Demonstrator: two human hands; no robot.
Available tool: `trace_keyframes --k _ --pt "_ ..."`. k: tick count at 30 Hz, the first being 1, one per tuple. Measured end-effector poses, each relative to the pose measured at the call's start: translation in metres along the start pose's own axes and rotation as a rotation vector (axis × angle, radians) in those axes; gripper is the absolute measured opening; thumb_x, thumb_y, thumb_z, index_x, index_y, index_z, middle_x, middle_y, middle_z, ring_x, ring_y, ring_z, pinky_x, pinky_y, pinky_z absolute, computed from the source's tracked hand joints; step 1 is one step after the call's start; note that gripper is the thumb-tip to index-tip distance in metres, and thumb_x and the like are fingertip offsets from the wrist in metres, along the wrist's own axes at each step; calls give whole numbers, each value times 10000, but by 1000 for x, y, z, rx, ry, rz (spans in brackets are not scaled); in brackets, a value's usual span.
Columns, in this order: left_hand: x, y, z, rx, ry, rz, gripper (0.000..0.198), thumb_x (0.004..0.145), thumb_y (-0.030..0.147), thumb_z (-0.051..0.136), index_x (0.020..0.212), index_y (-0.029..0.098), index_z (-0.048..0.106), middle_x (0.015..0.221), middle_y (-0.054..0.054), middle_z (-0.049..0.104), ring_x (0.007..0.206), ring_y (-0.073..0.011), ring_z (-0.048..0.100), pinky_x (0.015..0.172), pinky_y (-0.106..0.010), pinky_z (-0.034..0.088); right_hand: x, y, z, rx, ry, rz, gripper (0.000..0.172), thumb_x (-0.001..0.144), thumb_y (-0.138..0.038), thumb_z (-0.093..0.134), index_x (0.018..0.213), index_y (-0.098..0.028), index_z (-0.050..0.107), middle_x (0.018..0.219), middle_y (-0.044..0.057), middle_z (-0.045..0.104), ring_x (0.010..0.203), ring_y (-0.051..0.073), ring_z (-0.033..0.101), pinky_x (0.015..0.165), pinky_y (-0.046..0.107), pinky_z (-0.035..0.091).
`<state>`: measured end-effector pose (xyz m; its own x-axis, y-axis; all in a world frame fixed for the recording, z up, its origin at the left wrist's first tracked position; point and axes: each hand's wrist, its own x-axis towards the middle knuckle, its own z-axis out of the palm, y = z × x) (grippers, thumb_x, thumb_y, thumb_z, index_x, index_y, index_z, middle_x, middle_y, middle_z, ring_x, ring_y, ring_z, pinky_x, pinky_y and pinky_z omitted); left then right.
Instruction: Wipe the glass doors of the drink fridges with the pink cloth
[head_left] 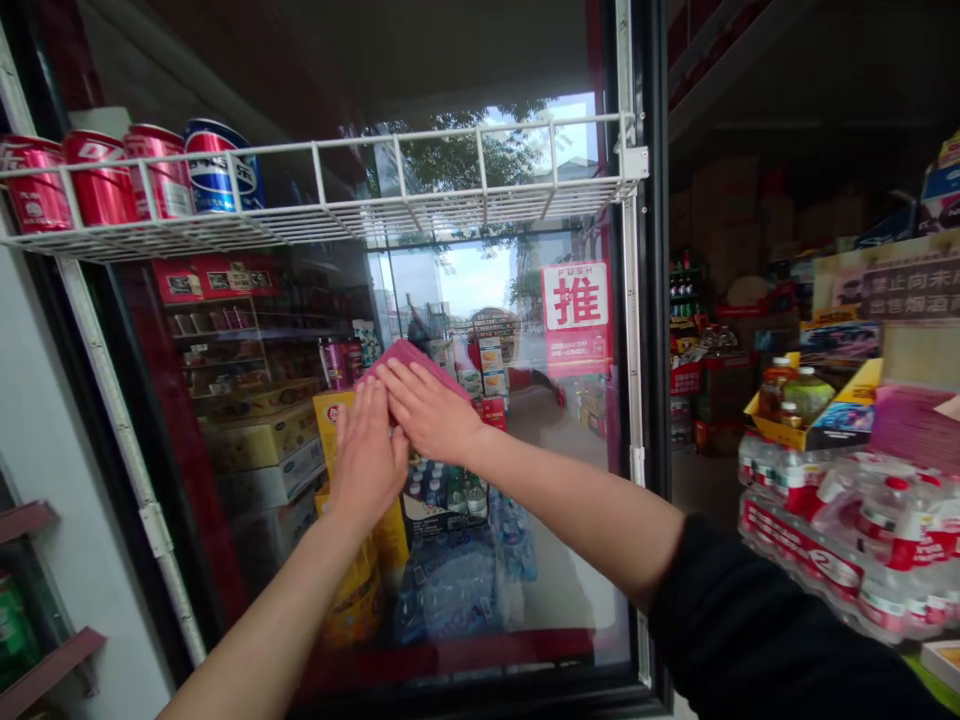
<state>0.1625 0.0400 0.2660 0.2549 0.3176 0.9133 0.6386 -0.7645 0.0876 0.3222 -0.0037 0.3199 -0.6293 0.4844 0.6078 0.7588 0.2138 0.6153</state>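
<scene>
Head view: left hand point(367, 452), right hand point(429, 410) press pink cloth point(411, 366) on glass door point(551, 440), fingers point(401, 378) flat, unclenched.

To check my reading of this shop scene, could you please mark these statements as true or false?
1. The left hand and the right hand both press a pink cloth against the glass pane. True.
2. The white wire rack holds glass bottles. False: it holds cans, red ones and a blue Pepsi can.
3. The left hand wears a rubber glove. False: it is bare.
4. Shrink-wrapped bottles with red labels sit to the right of the glass. True.
</scene>
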Motion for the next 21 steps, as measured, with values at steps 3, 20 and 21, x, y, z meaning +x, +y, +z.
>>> trace_keyframes --k 3,20,21 --pt "-14 -30 -14 82 -23 -55 816 1025 365 397 1745 13 244 1811 -253 295 1721 -372 245 1402 -637 189 25 -18 4 -88 -66 -81 678 1108 -230 304 1737 21 268 1864 185 177 1753 323 159 1466 505 124" --pt "13 56 26 179 -153 160 855 1011 333 519 1784 139 210 1869 -118 167 1750 -376 95 1401 -676 68 -83 63 -5 58 88 107 775 1091 -386 517 1742 -32 290 1850 194 224 1750 349 157 1450 567 129" --pt "18 66 29 170 -154 173 851 1014 335 523 1782 133 217 1869 -117 165 1750 -375 100 1402 -674 64 -91 70 -8 44 92 124 780 1089 -392 523 1742 -34 292 1850 195 223 1749 350 161 1450 567 130"
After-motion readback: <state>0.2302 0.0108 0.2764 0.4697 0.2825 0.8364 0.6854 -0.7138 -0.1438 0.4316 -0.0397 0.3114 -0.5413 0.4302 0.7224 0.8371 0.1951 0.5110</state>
